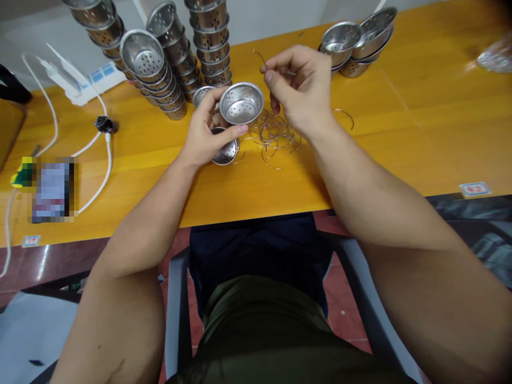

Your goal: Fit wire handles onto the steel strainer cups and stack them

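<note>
My left hand [208, 133] is closed round a small perforated steel cup [241, 103], held tilted with its mouth facing me above the yellow table [420, 117]. A second cup [226, 152] lies on its side just under that hand. My right hand [298, 88] pinches a thin curved wire handle [261, 56] between thumb and forefinger, right beside the held cup. A tangled pile of wire handles [274, 134] lies on the table below my right hand.
Tall leaning stacks of perforated cups [172, 58] stand at the back left. More nested cups [356, 42] lie at the back right. A white power strip [86, 80] with cables and a blurred packet [52, 189] sit at the left. One loose wire [344, 114] lies at the right.
</note>
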`<control>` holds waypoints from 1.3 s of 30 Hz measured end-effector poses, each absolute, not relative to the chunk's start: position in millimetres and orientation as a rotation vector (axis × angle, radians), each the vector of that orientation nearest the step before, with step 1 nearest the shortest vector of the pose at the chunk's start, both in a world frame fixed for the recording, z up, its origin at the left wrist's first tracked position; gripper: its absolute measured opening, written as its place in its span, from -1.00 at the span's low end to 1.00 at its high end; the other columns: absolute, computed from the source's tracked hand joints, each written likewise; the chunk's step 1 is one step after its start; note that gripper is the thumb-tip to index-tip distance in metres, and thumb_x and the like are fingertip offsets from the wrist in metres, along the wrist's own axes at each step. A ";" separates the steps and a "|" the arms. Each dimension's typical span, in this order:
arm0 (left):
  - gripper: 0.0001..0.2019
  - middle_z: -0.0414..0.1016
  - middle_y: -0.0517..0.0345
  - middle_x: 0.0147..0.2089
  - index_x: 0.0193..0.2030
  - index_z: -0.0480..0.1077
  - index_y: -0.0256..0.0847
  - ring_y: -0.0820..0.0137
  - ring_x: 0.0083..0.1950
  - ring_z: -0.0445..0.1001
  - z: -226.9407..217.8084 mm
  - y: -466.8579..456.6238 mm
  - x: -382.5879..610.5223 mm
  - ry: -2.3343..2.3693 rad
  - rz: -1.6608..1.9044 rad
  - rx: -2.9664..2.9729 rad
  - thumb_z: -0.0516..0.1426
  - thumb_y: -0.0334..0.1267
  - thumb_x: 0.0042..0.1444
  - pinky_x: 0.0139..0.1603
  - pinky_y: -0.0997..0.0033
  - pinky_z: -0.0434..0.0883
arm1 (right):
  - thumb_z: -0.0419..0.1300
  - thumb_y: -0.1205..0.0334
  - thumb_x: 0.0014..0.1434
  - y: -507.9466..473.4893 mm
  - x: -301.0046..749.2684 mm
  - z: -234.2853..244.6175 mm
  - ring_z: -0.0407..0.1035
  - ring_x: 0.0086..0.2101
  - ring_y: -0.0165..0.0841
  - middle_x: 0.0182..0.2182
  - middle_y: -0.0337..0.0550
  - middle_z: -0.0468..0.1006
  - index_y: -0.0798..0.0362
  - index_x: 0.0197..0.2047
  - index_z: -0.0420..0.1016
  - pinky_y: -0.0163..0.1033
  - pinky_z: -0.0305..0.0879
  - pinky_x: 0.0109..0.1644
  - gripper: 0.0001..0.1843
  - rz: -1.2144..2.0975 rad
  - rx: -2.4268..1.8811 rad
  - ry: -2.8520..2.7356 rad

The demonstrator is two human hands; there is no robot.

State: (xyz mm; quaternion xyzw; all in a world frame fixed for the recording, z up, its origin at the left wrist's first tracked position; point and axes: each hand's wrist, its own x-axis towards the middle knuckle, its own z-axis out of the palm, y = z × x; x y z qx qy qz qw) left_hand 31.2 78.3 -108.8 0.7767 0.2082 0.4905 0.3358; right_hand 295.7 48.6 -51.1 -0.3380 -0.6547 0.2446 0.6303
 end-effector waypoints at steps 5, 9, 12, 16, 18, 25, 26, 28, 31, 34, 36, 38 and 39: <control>0.08 0.62 -0.06 0.54 0.65 0.46 0.23 -0.20 0.51 0.68 -102.1 72.9 27.9 0.549 1.232 2.044 0.60 0.60 0.13 0.37 -0.14 0.81 | 0.52 -0.69 0.40 41.3 292.8 -51.2 0.33 -0.57 -0.34 -0.26 -0.17 0.72 -0.20 -0.13 0.62 -0.11 0.35 -0.53 -0.30 0.592 -0.819 -1.543; 0.11 0.56 -0.02 0.64 0.68 0.43 0.31 -0.22 0.60 0.62 -103.5 73.9 25.3 0.540 1.248 2.062 0.61 0.61 0.11 0.43 -0.16 0.80 | 0.48 -0.77 0.38 28.7 284.1 -47.7 0.24 -0.68 -0.33 -0.53 -0.35 0.53 -0.22 -0.05 0.54 -0.14 0.12 -0.66 -0.23 0.788 -0.794 -1.544; 0.06 0.64 -0.03 0.55 0.62 0.45 0.30 -0.23 0.53 0.69 -106.6 77.8 25.5 0.528 1.286 2.021 0.60 0.62 0.09 0.40 -0.22 0.80 | 0.54 -0.57 0.42 21.9 281.6 -43.1 0.27 -0.69 -0.32 -0.52 -0.39 0.55 -0.22 -0.04 0.45 -0.14 0.11 -0.67 -0.35 0.897 -0.803 -1.494; -0.03 0.65 0.03 0.57 0.59 0.46 0.33 -0.25 0.64 0.60 -107.3 80.9 27.7 0.568 1.291 2.026 0.43 0.74 0.22 0.54 -0.36 0.71 | 0.53 -0.19 0.47 17.0 279.2 -40.9 0.45 -0.64 -0.22 -0.50 -0.41 0.62 -0.24 0.01 0.37 -0.15 0.26 -0.63 -0.56 1.035 -0.739 -1.473; 0.02 0.61 0.04 0.62 0.68 0.38 0.32 -0.23 0.70 0.53 -107.8 80.7 28.5 0.571 1.293 2.082 0.37 0.76 0.27 0.66 -0.40 0.61 | 0.48 -0.15 0.49 12.2 274.9 -40.8 0.57 -0.57 -0.17 -0.47 -0.38 0.67 -0.24 0.04 0.33 -0.15 0.42 -0.56 -0.58 1.110 -0.731 -1.521; -0.05 0.57 0.07 0.62 0.68 0.29 0.44 -0.13 0.65 0.58 -111.1 83.9 28.5 0.596 1.358 2.175 0.42 0.65 0.31 0.69 -0.33 0.58 | 0.50 -0.45 0.55 3.6 266.7 -37.3 0.63 -0.46 -0.17 -0.38 -0.33 0.73 -0.23 0.01 0.32 -0.11 0.55 -0.42 -0.41 1.124 -0.756 -1.495; -0.05 0.57 0.10 0.61 0.66 0.30 0.46 -0.13 0.65 0.58 -110.5 84.6 29.0 0.580 1.370 2.154 0.45 0.65 0.28 0.69 -0.33 0.58 | 0.51 -0.53 0.51 7.5 269.5 -37.7 0.60 -0.45 -0.18 -0.34 -0.28 0.73 -0.22 -0.03 0.35 -0.11 0.53 -0.42 -0.35 1.034 -0.769 -1.506; 0.00 0.58 0.10 0.60 0.61 0.35 0.43 -0.16 0.64 0.58 -108.3 84.8 30.2 0.575 1.384 2.092 0.52 0.66 0.17 0.68 -0.33 0.60 | 0.52 -0.68 0.41 17.4 276.4 -39.2 0.48 -0.43 -0.22 -0.29 -0.18 0.68 -0.20 -0.12 0.43 -0.09 0.46 -0.40 -0.25 0.777 -0.789 -1.540; 0.10 0.59 0.01 0.60 0.57 0.40 0.29 -0.21 0.64 0.58 -104.9 82.3 31.2 0.644 1.356 2.036 0.56 0.72 0.04 0.66 -0.27 0.63 | 0.51 -0.77 0.34 28.3 284.6 -40.5 0.32 -0.42 -0.22 -0.29 -0.10 0.62 -0.19 -0.23 0.52 -0.04 0.38 -0.35 -0.21 0.544 -0.820 -1.560; 0.08 0.61 -0.02 0.56 0.56 0.38 0.27 -0.17 0.58 0.65 -104.5 80.1 30.1 0.612 1.356 2.056 0.55 0.71 0.08 0.59 -0.21 0.68 | 0.57 -0.67 0.36 28.8 286.4 -39.3 0.31 -0.47 -0.23 -0.28 -0.11 0.64 -0.21 -0.22 0.62 0.00 0.34 -0.36 -0.31 0.589 -0.807 -1.540; 0.03 0.63 0.02 0.53 0.56 0.38 0.32 -0.12 0.54 0.68 -106.3 80.6 28.9 0.546 1.359 2.073 0.56 0.67 0.13 0.55 -0.19 0.71 | 0.63 -0.59 0.34 26.7 286.0 -38.0 0.32 -0.51 -0.25 -0.30 -0.14 0.63 -0.22 -0.19 0.66 0.00 0.30 -0.42 -0.37 0.626 -0.758 -1.523; -0.01 0.63 0.06 0.52 0.57 0.38 0.34 -0.10 0.52 0.68 -108.7 82.3 27.9 0.511 1.340 2.077 0.58 0.62 0.17 0.55 -0.20 0.71 | 0.66 -0.47 0.35 25.4 286.2 -37.3 0.33 -0.54 -0.28 -0.30 -0.17 0.63 -0.23 -0.14 0.70 -0.02 0.26 -0.46 -0.47 0.663 -0.730 -1.514; -0.02 0.63 0.07 0.53 0.58 0.38 0.34 -0.10 0.52 0.68 -110.0 83.3 27.6 0.506 1.332 2.076 0.58 0.60 0.19 0.56 -0.23 0.70 | 0.66 -0.40 0.37 25.2 286.8 -37.2 0.32 -0.55 -0.29 -0.30 -0.18 0.63 -0.24 -0.11 0.71 -0.03 0.26 -0.47 -0.53 0.677 -0.729 -1.518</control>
